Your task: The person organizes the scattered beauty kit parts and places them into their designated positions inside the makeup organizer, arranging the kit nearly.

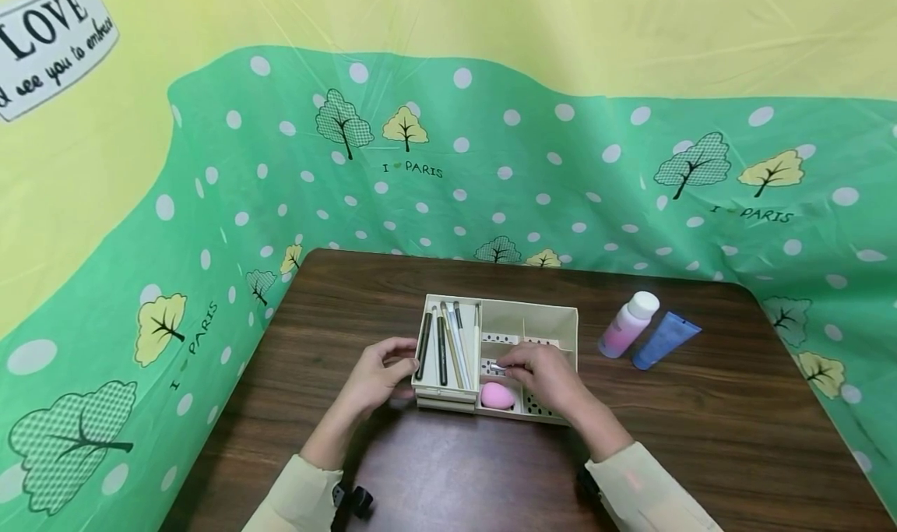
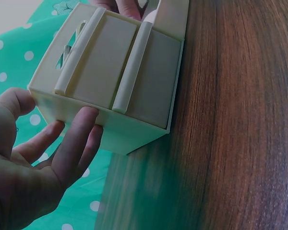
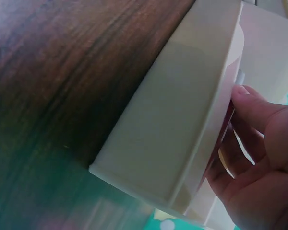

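Observation:
A cream organizer box stands on the table. Against its left side rests my left hand; in the left wrist view the fingertips touch the side wall and the thumb lies at the top corner. Several makeup brushes lie in the box's left tray, above two small drawers. My right hand reaches into the middle compartments and pinches a small item with a pale, silvery end; its kind I cannot tell. A pink makeup sponge sits in the front compartment beside that hand.
To the right of the box stand a pink-and-white bottle with a white cap and a blue squeeze tube. The dark wooden table is bordered by a green and yellow printed cloth.

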Tool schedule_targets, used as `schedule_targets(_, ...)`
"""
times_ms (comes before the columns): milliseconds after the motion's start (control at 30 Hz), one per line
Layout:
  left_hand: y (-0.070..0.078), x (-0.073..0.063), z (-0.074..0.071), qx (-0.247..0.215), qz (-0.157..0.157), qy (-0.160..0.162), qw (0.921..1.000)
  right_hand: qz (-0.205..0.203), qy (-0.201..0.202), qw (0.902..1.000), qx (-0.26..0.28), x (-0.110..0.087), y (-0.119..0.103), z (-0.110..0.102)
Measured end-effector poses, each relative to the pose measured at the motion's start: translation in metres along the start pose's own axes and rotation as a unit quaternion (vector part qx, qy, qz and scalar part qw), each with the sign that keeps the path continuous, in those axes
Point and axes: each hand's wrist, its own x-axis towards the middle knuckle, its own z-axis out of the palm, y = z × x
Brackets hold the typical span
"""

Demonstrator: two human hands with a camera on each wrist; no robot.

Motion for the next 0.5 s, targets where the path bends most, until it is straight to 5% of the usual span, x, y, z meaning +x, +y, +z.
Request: schedule_targets(500,0.0006,-0.0006,0.0006,0.000,0.001,0.002,1.0000,-0.004,-0.023,0.9995,-0.019,-0.0046,0.0027,0.0058)
